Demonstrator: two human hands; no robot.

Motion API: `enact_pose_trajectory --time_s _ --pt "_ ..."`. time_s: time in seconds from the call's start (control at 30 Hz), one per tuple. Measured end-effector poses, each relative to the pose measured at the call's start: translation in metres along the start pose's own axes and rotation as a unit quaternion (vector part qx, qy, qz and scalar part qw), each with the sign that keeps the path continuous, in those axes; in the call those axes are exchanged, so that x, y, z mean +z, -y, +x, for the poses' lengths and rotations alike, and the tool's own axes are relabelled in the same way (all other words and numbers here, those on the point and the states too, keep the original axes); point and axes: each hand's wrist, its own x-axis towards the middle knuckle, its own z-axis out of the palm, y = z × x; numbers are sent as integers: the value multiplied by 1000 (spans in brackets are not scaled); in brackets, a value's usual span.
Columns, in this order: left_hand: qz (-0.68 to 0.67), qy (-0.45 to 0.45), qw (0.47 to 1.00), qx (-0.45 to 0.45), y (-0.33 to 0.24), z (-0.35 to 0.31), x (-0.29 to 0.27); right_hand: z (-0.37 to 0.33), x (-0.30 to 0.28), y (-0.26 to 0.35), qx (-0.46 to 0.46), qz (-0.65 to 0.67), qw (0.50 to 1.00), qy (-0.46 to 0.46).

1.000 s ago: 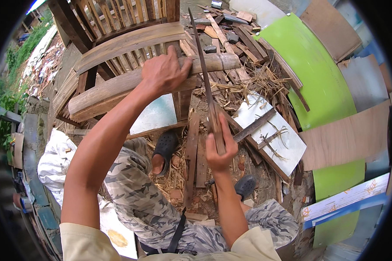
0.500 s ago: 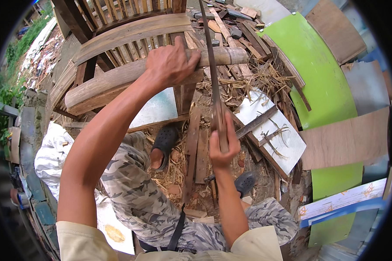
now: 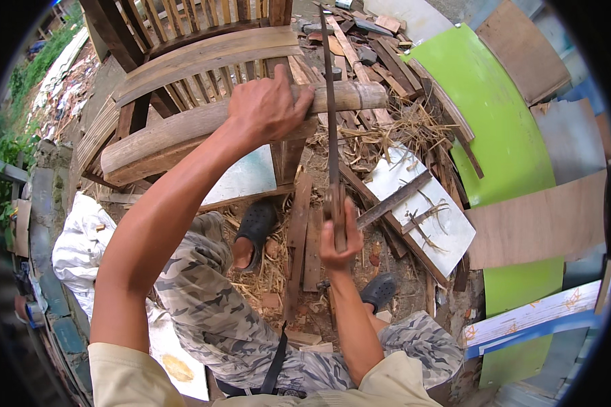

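A thick length of bamboo [image 3: 163,139] lies across the front of a slatted wooden bench [image 3: 204,51], its right end sticking out past the seat. On top of the bamboo my left hand [image 3: 265,105] presses down and grips it, with the index finger stretched forward. My right hand [image 3: 341,244] is closed around the wooden handle of a handsaw. The long dark saw blade [image 3: 332,136] crosses the bamboo just right of my left hand and points away from me. Whether its teeth have cut in cannot be made out.
Scrap wood [image 3: 380,57] and dry bamboo shavings [image 3: 407,122] are heaped beyond and to the right. A white board [image 3: 448,234] with sticks on it lies at right, near a green panel [image 3: 502,115]. Loose planks [image 3: 297,244] lie between my feet. A white sack [image 3: 81,237] sits at left.
My right hand has drawn the saw back toward me along the cut line. My left hand and the bamboo have stayed in place.
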Motion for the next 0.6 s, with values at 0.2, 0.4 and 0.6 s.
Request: enact_pose_trajectory --time_s 0.2,0.4,0.6 --pt "2 15 1000 11 0 -1 -2 20 -10 16 -15 -4 1000 -2" --pt "15 7 1000 12 -3 2 2 47 14 8 4 -7 1000 -26" --pt "9 29 999 11 0 2 -2 -21 -24 3 6 11 1000 22"
